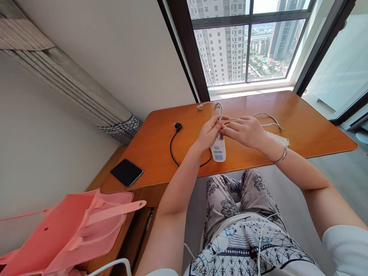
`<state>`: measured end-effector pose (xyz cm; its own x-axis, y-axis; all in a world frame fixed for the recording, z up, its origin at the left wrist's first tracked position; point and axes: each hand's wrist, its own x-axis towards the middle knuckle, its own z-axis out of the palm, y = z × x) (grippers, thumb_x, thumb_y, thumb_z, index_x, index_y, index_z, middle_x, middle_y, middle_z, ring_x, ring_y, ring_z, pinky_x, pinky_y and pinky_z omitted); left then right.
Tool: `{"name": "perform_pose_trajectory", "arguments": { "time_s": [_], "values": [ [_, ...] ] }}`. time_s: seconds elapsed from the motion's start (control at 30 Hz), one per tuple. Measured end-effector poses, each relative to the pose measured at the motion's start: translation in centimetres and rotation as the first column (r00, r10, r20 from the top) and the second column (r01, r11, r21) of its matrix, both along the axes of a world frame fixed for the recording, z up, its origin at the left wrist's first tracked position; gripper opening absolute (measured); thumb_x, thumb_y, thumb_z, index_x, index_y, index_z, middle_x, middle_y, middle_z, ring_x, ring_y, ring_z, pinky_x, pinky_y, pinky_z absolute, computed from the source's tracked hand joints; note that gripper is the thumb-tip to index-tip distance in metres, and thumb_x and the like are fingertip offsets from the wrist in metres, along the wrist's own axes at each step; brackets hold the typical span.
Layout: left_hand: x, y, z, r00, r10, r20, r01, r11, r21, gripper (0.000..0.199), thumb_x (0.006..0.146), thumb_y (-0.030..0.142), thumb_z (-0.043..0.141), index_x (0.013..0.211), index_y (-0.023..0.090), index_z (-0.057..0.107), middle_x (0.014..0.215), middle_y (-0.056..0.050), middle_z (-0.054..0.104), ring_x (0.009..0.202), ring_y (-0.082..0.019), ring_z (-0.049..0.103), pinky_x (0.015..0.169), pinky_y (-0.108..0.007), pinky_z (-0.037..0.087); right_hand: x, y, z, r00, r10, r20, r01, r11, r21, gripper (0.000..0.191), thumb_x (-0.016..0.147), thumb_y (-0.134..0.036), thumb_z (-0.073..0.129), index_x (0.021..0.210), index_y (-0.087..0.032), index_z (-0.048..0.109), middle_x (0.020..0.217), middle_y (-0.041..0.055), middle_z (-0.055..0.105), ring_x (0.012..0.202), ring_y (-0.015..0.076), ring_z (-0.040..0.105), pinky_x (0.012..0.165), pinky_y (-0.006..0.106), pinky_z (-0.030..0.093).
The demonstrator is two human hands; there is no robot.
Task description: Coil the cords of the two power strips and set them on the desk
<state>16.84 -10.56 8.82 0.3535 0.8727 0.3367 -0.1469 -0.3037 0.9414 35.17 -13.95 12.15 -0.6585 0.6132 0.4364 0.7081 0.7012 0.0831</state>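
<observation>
Over the orange-brown table (241, 111), my left hand (209, 132) pinches a bundle of looped white cable (219, 107). My right hand (244, 131) has its fingers pressed at the same bundle, touching the left fingertips. Just below both hands, a white power strip (219, 150) with sockets lies near the table's front edge, its far end hidden under them. A black cable (171, 147) with a black plug (178, 126) curves over the table to the left of the strip.
A black phone or tablet (127, 172) rests at the table's left corner. A pink bag (86, 226) stands lower left. Another white plug (200, 106) sits at the back edge; white cable (273, 122) and a white strip-like object (277, 138) lie to the right.
</observation>
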Motion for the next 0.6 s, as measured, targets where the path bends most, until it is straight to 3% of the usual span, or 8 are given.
{"name": "perform_pose_trajectory", "arguments": {
  "time_s": [0.1,0.2,0.27,0.33,0.4,0.47,0.53,0.6],
  "values": [
    [0.3,-0.5,0.5,0.991,-0.099,0.090,0.110,0.986,-0.129,0.035,0.080,0.048,0.078,0.090,0.016,0.066,0.052,0.006,0.051,0.038,-0.006,0.041,0.039,-0.018,0.031,0.7,0.9,0.7,0.987,-0.026,-0.160,0.035,0.998,0.053,0.043,0.103,-0.057,0.040,0.109,-0.027,0.070,0.107,0.0082,0.070,0.095,0.0219,0.059,0.078,0.035,0.040],
    [0.4,-1.2,1.2,0.968,-0.216,0.127,0.242,0.941,-0.239,0.032,0.083,0.045,0.077,0.085,0.015,0.065,0.049,0.009,0.042,0.034,-0.003,0.031,0.044,-0.019,0.040,1.4,2.3,1.0,0.952,-0.007,-0.307,0.029,0.997,0.067,0.056,0.095,-0.071,0.045,0.115,-0.026,0.070,0.117,0.0102,0.067,0.111,0.0269,0.057,0.091,0.040,0.041],
    [0.3,-1.7,1.6,0.944,-0.294,0.148,0.326,0.891,-0.314,0.036,0.088,0.049,0.070,0.081,0.015,0.064,0.045,0.011,0.034,0.031,-0.003,0.027,0.047,-0.022,0.046,1.8,3.5,0.6,0.904,0.039,-0.426,-0.038,0.999,0.011,0.064,0.094,-0.076,0.039,0.114,-0.024,0.069,0.113,0.0101,0.068,0.111,0.0269,0.058,0.094,0.042,0.042],
    [0.1,-2.1,2.0,0.931,-0.314,0.185,0.363,0.849,-0.384,0.044,0.093,0.055,0.060,0.074,0.016,0.060,0.042,0.012,0.027,0.028,-0.003,0.023,0.046,-0.024,0.047,2.3,4.7,0.0,0.820,0.058,-0.570,-0.154,0.981,-0.122,0.070,0.095,-0.077,0.031,0.108,-0.020,0.070,0.098,0.0089,0.068,0.099,0.0234,0.063,0.090,0.040,0.046],
    [0.0,-2.5,2.4,0.934,-0.255,0.251,0.342,0.840,-0.421,0.049,0.097,0.058,0.052,0.069,0.017,0.054,0.041,0.013,0.022,0.026,-0.004,0.019,0.042,-0.023,0.044,2.7,5.5,-0.8,0.708,0.026,-0.705,-0.317,0.905,-0.285,0.074,0.093,-0.080,0.029,0.099,-0.017,0.068,0.083,0.0058,0.065,0.082,0.0187,0.064,0.081,0.035,0.050],
    [0.0,-2.6,2.7,0.934,-0.151,0.323,0.283,0.863,-0.418,0.050,0.099,0.056,0.048,0.067,0.018,0.050,0.041,0.013,0.018,0.026,-0.003,0.017,0.042,-0.021,0.043,3.0,5.6,-1.4,0.603,-0.033,-0.797,-0.479,0.784,-0.395,0.072,0.089,-0.083,0.038,0.095,-0.017,0.066,0.077,0.0030,0.062,0.073,0.0157,0.064,0.075,0.032,0.052],
    [0.1,-2.5,2.9,0.929,-0.058,0.366,0.215,0.889,-0.404,0.050,0.101,0.054,0.047,0.066,0.018,0.047,0.041,0.013,0.018,0.027,-0.002,0.017,0.042,-0.019,0.043,3.0,5.3,-1.9,0.526,-0.091,-0.846,-0.580,0.689,-0.435,0.065,0.085,-0.080,0.051,0.096,-0.017,0.063,0.075,0.0008,0.062,0.069,0.0138,0.064,0.071,0.029,0.053],
    [0.4,-2.3,2.8,0.923,0.014,0.384,0.150,0.908,-0.392,0.048,0.101,0.053,0.048,0.068,0.018,0.048,0.041,0.013,0.020,0.027,-0.002,0.019,0.043,-0.017,0.044,2.6,4.8,-2.2,0.471,-0.146,-0.870,-0.614,0.654,-0.443,0.058,0.083,-0.075,0.061,0.094,-0.018,0.061,0.068,-0.0026,0.058,0.062,0.0118,0.062,0.067,0.026,0.053]
  ]
}}
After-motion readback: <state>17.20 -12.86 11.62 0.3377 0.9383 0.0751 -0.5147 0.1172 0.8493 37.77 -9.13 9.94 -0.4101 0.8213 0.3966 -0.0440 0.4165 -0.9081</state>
